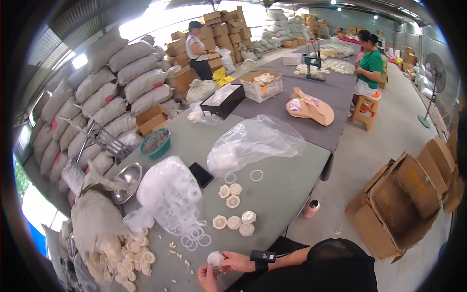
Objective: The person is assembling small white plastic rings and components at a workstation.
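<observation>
At the near edge of the grey-green table, a white round plastic cap [214, 257] is pinched between both my hands. My left hand [209, 279] grips it from below and my right hand [237, 262] from the right side. Beyond them, several similar caps [234, 223] sit in a loose group. Loose clear rings [196, 238] spill out of a transparent bag [170, 190] to the left of that group. Two more rings [256, 175] lie farther back. Small cream pieces [176, 253] are scattered left of my hands, next to a heap of cream caps [131, 258] spilling from a sack [97, 219].
A metal bowl [127, 183], a teal basin [155, 144], a black phone [200, 174] and a large clear bag [255, 141] occupy the table. Cardboard boxes [399, 204] and a pink bottle [311, 208] stand on the floor at right. Two people [370, 65] [196, 51] work farther back.
</observation>
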The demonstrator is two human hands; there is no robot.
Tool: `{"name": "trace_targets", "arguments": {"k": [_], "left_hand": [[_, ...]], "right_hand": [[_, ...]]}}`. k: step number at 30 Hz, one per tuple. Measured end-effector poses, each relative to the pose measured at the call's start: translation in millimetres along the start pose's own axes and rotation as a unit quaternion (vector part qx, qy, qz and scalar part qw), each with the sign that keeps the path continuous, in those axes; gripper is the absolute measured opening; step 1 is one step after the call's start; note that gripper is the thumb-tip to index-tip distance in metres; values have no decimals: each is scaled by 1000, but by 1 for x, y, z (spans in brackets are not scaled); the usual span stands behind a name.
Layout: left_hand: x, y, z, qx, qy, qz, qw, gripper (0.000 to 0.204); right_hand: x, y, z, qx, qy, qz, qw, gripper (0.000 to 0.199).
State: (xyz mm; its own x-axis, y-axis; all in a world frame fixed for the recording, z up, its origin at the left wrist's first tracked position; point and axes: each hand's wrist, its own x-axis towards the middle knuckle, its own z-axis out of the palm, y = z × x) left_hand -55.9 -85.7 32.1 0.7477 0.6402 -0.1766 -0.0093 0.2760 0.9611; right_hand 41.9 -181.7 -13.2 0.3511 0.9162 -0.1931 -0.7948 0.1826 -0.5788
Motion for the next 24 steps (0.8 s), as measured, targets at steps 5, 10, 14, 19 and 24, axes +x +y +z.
{"name": "trace_targets", "arguments": {"k": [5,10,14,19,24], "left_hand": [[1,-7,-5,-21,4,-19,1000,10],[-6,-4,2,-135,29,-66,988,8],[-6,-3,6,-123,44,-35,991,4],[-1,-19,-9,-200,-61,-61,976,17],[-14,2,13,-150,-30,-99,983,23]], "right_hand": [[0,4,-5,10,3,-34,999,20],[1,3,-5,0,-19,-39,999,18],[-3,1,-3,-28,-26,-22,999,17],[-6,0,2,-66,-26,-20,997,20],[-7,3,2,-70,-44,-19,996,25]]}}
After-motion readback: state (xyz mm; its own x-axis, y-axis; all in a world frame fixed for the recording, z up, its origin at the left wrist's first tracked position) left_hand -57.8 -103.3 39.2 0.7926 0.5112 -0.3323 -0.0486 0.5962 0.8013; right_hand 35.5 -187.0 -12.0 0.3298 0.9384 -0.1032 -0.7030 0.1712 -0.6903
